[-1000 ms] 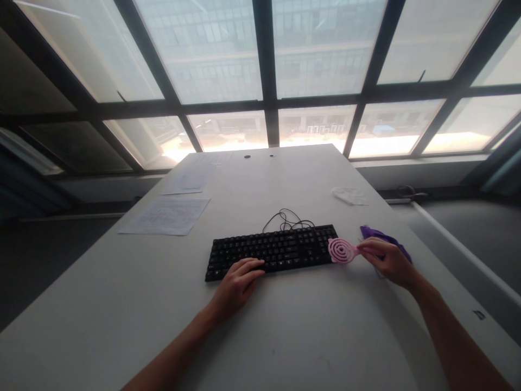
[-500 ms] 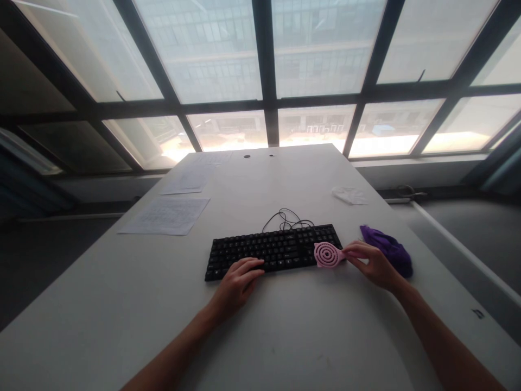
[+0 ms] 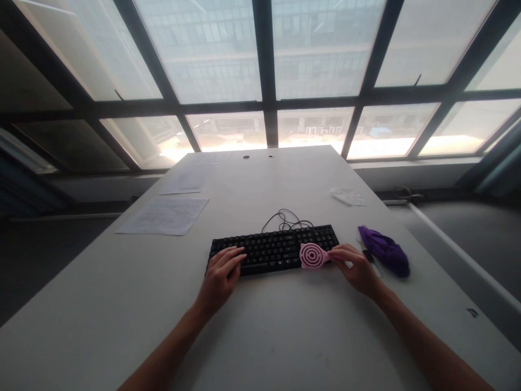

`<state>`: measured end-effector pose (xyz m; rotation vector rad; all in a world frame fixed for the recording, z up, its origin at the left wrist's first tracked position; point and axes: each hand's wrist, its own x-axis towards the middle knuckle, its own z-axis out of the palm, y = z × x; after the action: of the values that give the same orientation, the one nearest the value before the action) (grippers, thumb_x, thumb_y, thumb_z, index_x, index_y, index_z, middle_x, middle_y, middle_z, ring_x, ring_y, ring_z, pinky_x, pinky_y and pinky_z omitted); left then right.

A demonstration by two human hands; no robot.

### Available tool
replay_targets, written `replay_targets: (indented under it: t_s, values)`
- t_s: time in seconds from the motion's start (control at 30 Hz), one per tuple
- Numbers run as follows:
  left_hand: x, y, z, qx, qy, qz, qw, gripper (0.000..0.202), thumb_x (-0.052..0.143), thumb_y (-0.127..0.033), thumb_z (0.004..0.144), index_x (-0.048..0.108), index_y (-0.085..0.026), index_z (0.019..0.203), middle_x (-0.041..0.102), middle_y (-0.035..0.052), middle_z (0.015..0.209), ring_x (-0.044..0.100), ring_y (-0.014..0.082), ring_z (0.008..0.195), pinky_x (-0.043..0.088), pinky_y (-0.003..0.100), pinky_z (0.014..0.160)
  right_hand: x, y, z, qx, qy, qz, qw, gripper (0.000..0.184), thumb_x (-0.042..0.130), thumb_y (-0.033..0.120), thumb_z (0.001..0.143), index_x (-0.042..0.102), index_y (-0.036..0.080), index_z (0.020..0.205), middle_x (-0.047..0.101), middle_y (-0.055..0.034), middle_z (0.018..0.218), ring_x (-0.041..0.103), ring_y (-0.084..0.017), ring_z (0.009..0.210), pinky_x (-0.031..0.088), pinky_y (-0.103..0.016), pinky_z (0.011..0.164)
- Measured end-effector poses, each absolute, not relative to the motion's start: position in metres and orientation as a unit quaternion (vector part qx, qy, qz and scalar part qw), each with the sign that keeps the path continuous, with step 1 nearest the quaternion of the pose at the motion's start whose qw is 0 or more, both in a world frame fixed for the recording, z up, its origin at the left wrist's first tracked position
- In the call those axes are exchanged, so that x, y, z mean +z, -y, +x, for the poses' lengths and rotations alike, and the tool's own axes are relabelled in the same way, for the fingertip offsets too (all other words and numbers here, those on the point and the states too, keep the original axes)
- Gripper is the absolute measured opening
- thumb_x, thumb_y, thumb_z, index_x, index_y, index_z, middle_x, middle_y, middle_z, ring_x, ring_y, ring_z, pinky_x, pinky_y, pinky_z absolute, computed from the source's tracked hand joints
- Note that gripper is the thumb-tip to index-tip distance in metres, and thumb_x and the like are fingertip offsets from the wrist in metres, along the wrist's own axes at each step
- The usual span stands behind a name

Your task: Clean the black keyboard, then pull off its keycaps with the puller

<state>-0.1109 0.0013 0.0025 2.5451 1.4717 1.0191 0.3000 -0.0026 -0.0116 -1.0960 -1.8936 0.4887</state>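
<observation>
A black keyboard (image 3: 268,250) lies on the white table in front of me. My left hand (image 3: 222,271) rests over its left end, fingers stretched out and holding nothing. Between the thumb and fingers of my right hand (image 3: 354,266) is the short handle of a pink hairbrush (image 3: 312,256). Its round head, with concentric rings and small ear-like points, is over the keyboard's lower right keys. Whether the brush touches the keys I cannot tell. To the right of that hand lies a bunched purple cloth (image 3: 385,251), with a thin black-ended tool (image 3: 368,255) beside it, partly hidden.
Behind the keyboard its black cable (image 3: 285,220) lies in loops. Printed sheets (image 3: 163,216) are on the table's left side, and a crumpled clear plastic bag (image 3: 348,196) is near the right edge. Large windows (image 3: 313,54) stand beyond the table.
My right hand has moved left with the hairbrush along the keyboard, uncovering the thin tool by the purple cloth. My left hand has shifted left towards the keyboard's end.
</observation>
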Motion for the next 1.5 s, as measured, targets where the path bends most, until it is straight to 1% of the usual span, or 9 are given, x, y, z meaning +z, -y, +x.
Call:
replay_targets:
  t_s: [0.1,0.23,0.4,0.67,0.8,0.93,1.03,1.2,1.5]
  values:
    - [0.005,-0.009,-0.131,0.346,-0.524,0.778,-0.008,0.028,0.049,-0.022,0.093,0.067,-0.024,0.115,0.064,0.0058,0.127,0.054,0.0263,0.123,0.041,0.051,0.109,-0.009,0.002,0.298,0.190,0.768,-0.434,0.431,0.016,0.058,0.028,0.094,0.072,0.023,0.100,0.069,-0.0098,0.096,0.065,-0.024,0.090,0.056,-0.040,0.079]
    - [0.000,-0.015,-0.152,0.346,-0.582,0.736,-0.011,0.031,0.047,-0.027,0.093,0.064,-0.022,0.119,0.060,0.0089,0.132,0.053,0.0284,0.123,0.040,0.052,0.109,-0.004,0.002,0.290,0.187,0.777,-0.425,0.425,0.016,0.057,0.025,0.095,0.072,0.023,0.101,0.068,-0.0089,0.096,0.064,-0.023,0.090,0.055,-0.038,0.079]
    - [-0.011,-0.014,-0.160,0.365,-0.604,0.706,0.059,0.038,0.047,-0.033,0.092,0.057,-0.020,0.126,0.054,0.0114,0.137,0.050,0.0279,0.128,0.040,0.051,0.111,0.000,-0.001,0.274,0.185,0.788,-0.416,0.415,0.016,0.056,0.023,0.095,0.071,0.023,0.102,0.068,-0.0083,0.095,0.063,-0.022,0.090,0.054,-0.038,0.079]
    - [-0.018,-0.009,-0.167,0.385,-0.619,0.673,0.120,0.037,0.050,-0.034,0.091,0.060,-0.020,0.124,0.045,0.0128,0.139,0.045,0.0279,0.132,0.047,0.048,0.107,0.006,-0.007,0.242,0.177,0.810,-0.388,0.403,0.018,0.055,0.024,0.096,0.071,0.023,0.103,0.068,-0.0092,0.095,0.063,-0.022,0.088,0.054,-0.039,0.077]
    - [-0.019,-0.007,-0.168,0.390,-0.620,0.667,0.136,0.034,0.050,-0.032,0.091,0.062,-0.019,0.120,0.046,0.0128,0.138,0.047,0.0275,0.130,0.049,0.047,0.104,0.009,-0.011,0.226,0.178,0.824,-0.367,0.393,0.020,0.053,0.024,0.097,0.072,0.024,0.103,0.068,-0.0087,0.095,0.063,-0.021,0.087,0.054,-0.038,0.077]
    - [-0.017,-0.005,-0.165,0.388,-0.614,0.677,0.117,0.031,0.051,-0.029,0.090,0.063,-0.020,0.117,0.050,0.0115,0.134,0.049,0.0274,0.128,0.043,0.050,0.110,0.010,-0.016,0.212,0.178,0.833,-0.350,0.389,0.019,0.054,0.023,0.097,0.071,0.025,0.104,0.068,-0.0083,0.094,0.063,-0.021,0.086,0.054,-0.037,0.076]
    - [-0.015,-0.003,-0.163,0.379,-0.615,0.683,0.107,0.030,0.050,-0.028,0.091,0.062,-0.020,0.117,0.051,0.0107,0.134,0.050,0.0267,0.128,0.040,0.050,0.113,0.008,-0.018,0.203,0.178,0.836,-0.345,0.387,0.018,0.055,0.023,0.096,0.071,0.025,0.103,0.068,-0.0079,0.094,0.062,-0.021,0.086,0.054,-0.036,0.076]
    - [-0.016,-0.003,-0.163,0.369,-0.619,0.684,0.113,0.030,0.051,-0.027,0.090,0.063,-0.020,0.117,0.050,0.0108,0.134,0.049,0.0264,0.128,0.039,0.049,0.113,0.005,-0.019,0.184,0.180,0.835,-0.339,0.393,0.018,0.056,0.022,0.096,0.071,0.025,0.105,0.068,-0.0077,0.095,0.061,-0.021,0.088,0.053,-0.036,0.078]
    - [-0.015,-0.003,-0.162,0.376,-0.615,0.684,0.111,0.029,0.051,-0.027,0.089,0.064,-0.020,0.114,0.052,0.0103,0.133,0.050,0.0266,0.127,0.040,0.049,0.113,0.003,-0.017,0.169,0.172,0.835,-0.337,0.400,0.018,0.054,0.024,0.097,0.071,0.026,0.104,0.068,-0.0073,0.093,0.061,-0.021,0.086,0.053,-0.036,0.076]
